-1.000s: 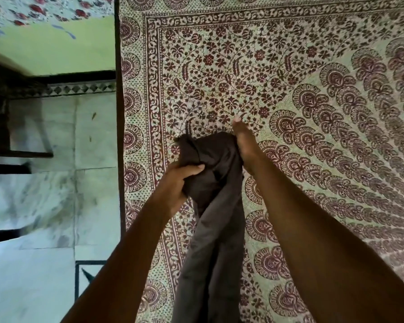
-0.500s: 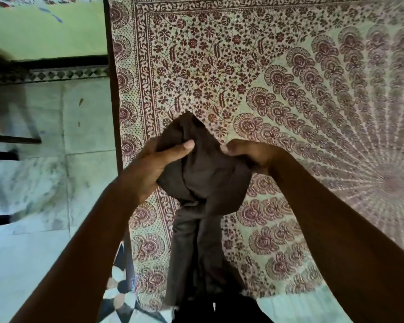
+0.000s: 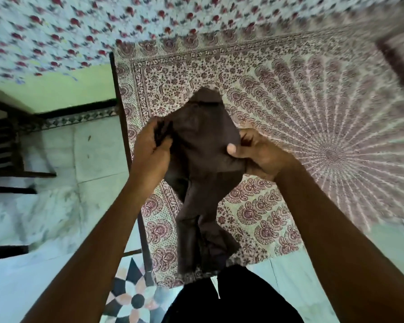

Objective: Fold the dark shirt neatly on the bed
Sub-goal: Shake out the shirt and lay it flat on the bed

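Observation:
The dark shirt (image 3: pixel 203 155) is a bunched dark brown cloth held up above the bed (image 3: pixel 313 127), which is covered by a maroon-patterned sheet. Its top part is spread between my hands and its lower part hangs down in a narrow crumpled length to the bed's near edge. My left hand (image 3: pixel 151 151) grips the shirt's left edge with the fingers curled into the cloth. My right hand (image 3: pixel 254 152) pinches the right edge, thumb on top of the fabric.
The bed's dark wooden frame (image 3: pixel 124 141) runs along its left side. Left of it lies pale marble floor (image 3: pixel 56 206) with a tiled star inlay (image 3: pixel 135 297) near my legs. A floral curtain (image 3: pixel 79 31) hangs at the far side. Dark wooden furniture (image 3: pixel 7 145) stands far left.
My hands have moved apart and spread the top of the shirt wider between them. The view has pulled back and up, so more of the bed and the curtain shows.

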`<state>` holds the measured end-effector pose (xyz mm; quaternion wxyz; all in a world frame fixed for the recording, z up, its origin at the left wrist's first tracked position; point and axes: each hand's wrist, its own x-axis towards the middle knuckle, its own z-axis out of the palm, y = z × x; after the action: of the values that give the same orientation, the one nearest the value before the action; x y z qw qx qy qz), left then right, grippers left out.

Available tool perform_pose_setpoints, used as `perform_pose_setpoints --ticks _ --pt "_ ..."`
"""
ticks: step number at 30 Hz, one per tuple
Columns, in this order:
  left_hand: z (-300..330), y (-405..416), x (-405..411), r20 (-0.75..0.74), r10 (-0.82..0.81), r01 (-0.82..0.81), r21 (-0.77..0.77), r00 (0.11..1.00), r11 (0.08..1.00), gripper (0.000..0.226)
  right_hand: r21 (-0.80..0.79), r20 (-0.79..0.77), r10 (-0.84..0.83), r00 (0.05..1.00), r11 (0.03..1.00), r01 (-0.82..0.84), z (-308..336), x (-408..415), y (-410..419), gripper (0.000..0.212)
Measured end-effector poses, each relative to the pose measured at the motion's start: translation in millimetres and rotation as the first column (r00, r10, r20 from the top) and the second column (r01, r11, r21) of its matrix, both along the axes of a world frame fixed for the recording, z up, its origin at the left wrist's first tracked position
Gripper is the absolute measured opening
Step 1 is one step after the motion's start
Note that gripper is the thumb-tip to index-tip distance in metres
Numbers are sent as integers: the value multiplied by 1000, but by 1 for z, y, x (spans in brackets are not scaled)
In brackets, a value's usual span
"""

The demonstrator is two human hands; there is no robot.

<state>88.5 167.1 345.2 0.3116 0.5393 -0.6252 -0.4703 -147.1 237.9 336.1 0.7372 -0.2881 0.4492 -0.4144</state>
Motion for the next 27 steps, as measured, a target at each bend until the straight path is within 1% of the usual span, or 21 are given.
perform_pose_setpoints --ticks 2,4,6,7,8,9,11,12,13,14,16,17,18,20,21,22,23,24,25,26,27 --pt "17 5 -8 -12 56 -57 -108 998 993 16 -6 -73 -95 993 996 95 20 -5 19 44" --pt "36 6 -16 -31 102 -106 -224 994 969 18 -11 -221 -256 941 966 260 41 -16 31 47" --pt "56 9 -25 -15 80 -80 -361 997 929 29 -76 -485 -413 771 898 433 59 -33 36 59" --pt "66 10 -29 18 68 -54 -432 997 900 35 -102 -585 -432 687 879 466 70 -43 38 69" --pt "75 9 -34 63 68 -28 -499 996 866 40 -115 -645 -414 642 883 454 81 -54 39 75" --pt "82 6 -37 109 86 -11 -556 990 831 44 -107 -688 -342 640 920 377 93 -63 42 74" --pt "99 -1 -43 203 173 0 -648 964 762 45 -66 -778 -109 619 994 92 120 -76 52 61" --pt "107 -3 -45 259 218 19 -684 941 729 42 -81 -818 -69 571 997 4 129 -82 58 57" --pt "114 -6 -48 310 257 46 -715 915 697 40 -164 -842 -127 524 986 -24 136 -91 64 57" --pt "119 -8 -49 355 289 75 -735 889 674 37 -308 -835 -272 478 951 4 141 -101 68 55" --pt "130 -9 -57 417 289 168 -772 862 613 31 -664 -658 -640 398 741 94 150 -130 74 40" --pt "135 -8 -65 449 258 238 -782 855 576 27 -758 -529 -745 406 630 168 157 -147 76 34" --pt "144 -4 -74 485 238 299 -785 842 542 25 -782 -424 -789 445 567 260 167 -163 76 28" --pt "163 -2 -94 550 254 379 -779 796 500 24 -735 -392 -780 488 585 343 184 -183 80 19" --pt "175 -1 -106 558 286 370 -777 779 509 25 -702 -476 -722 503 656 277 193 -189 85 15" --pt "185 -6 -116 564 335 332 -769 755 546 26 -643 -638 -609 470 758 110 200 -199 91 19" --pt "193 -11 -126 566 369 281 -753 737 595 26 -522 -815 -456 358 846 -111 204 -209 96 33" --pt "202 -15 -132 568 372 236 -727 734 645 26 -340 -937 -291 195 885 -317 207 -217 100 41" --pt "207 -19 -140 566 344 226 -706 749 671 30 -184 -982 -187 40 875 -448 210 -235 103 42" --pt "214 -16 -148 575 299 244 -682 762 689 34 -101 -987 -149 -53 852 -514 212 -256 103 37" --pt "220 -8 -159 581 255 276 -669 773 690 37 -93 -981 -167 -95 844 -528 212 -282 101 32"
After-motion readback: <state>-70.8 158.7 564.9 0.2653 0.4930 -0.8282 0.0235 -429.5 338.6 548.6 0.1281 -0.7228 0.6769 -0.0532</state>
